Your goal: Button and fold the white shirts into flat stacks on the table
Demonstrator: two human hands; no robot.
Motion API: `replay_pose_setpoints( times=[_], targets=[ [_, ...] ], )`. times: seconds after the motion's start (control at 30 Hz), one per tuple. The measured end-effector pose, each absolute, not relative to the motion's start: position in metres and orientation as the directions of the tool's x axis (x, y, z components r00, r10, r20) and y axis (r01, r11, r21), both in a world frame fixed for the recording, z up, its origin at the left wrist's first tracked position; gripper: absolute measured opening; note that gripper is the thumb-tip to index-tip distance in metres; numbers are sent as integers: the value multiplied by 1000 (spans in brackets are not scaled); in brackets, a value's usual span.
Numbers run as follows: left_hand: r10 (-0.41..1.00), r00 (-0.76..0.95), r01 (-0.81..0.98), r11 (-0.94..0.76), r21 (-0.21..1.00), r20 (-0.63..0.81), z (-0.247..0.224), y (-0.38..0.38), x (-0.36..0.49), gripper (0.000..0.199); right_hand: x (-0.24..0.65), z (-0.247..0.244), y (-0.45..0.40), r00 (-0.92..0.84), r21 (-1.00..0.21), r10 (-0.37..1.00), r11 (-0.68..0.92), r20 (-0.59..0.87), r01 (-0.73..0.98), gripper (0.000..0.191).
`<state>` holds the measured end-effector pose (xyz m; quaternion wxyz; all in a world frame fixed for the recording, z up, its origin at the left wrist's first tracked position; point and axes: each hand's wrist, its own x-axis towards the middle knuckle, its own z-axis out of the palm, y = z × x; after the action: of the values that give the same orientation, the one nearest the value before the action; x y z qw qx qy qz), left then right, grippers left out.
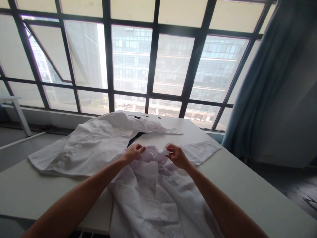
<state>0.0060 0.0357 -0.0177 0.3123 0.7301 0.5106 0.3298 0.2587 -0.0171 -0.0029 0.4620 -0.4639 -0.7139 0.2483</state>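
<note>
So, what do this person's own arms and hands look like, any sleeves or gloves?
Both the left hand and right hand are ungloved. No sleeve, watch, bracelet, cable or marking shows up the arms. The fingers are too small to rule out a thin ring.

Two hands [135, 152] [176, 156], two white garments [146, 188] [91, 142], one curtain [269, 89].

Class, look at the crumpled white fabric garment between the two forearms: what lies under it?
The flat white tabletop shows beside the crumpled white garment; whatever its folds cover can't be seen.
</note>
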Motion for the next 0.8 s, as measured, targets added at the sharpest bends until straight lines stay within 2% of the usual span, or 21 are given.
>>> replay_pose_setpoints(
  times=[0.1, 0.17, 0.23, 0.37, 0.43, 0.53, 0.67, 0.73, 0.8],
  targets=[
    [945, 311, 335, -210, 918, 102, -15, 37, 1, 50, 263, -3, -16, -89, -820, 919, 383, 383, 426, 17],
    [925, 365, 306, -227, 925, 107, -11, 36, -3, 47, 266, -2, -15, -23, -795, 939, 303, 342, 526, 14],
    [914, 372, 408, -319, 856, 164, -5, 34, -6, 35, 268, -1, -15, 40, -728, 947, 218, 319, 650, 10],
    [870, 299, 673, -484, 560, 393, 5, 27, -7, 14, 269, 2, -15, 113, -573, 945, 88, 306, 815, 8],
    [837, 264, 719, -502, 480, 479, 9, 23, -5, 9, 267, 5, -16, 128, -512, 941, 54, 314, 857, 8],
    [824, 186, 734, -478, 482, 535, 13, 22, -4, 8, 266, 8, -17, 145, -422, 928, 15, 345, 906, 8],
    [835, 149, 756, -442, 483, 530, 13, 25, -6, 13, 263, 12, -20, 173, -345, 899, -26, 403, 938, 10],
    [851, 130, 763, -413, 497, 508, 12, 25, -6, 17, 261, 13, -22, 138, -360, 880, 40, 454, 932, 9],
    [885, 101, 731, -376, 569, 455, 11, 24, -5, 22, 257, 12, -24, 78, -435, 872, 162, 484, 886, 6]
  ],
)
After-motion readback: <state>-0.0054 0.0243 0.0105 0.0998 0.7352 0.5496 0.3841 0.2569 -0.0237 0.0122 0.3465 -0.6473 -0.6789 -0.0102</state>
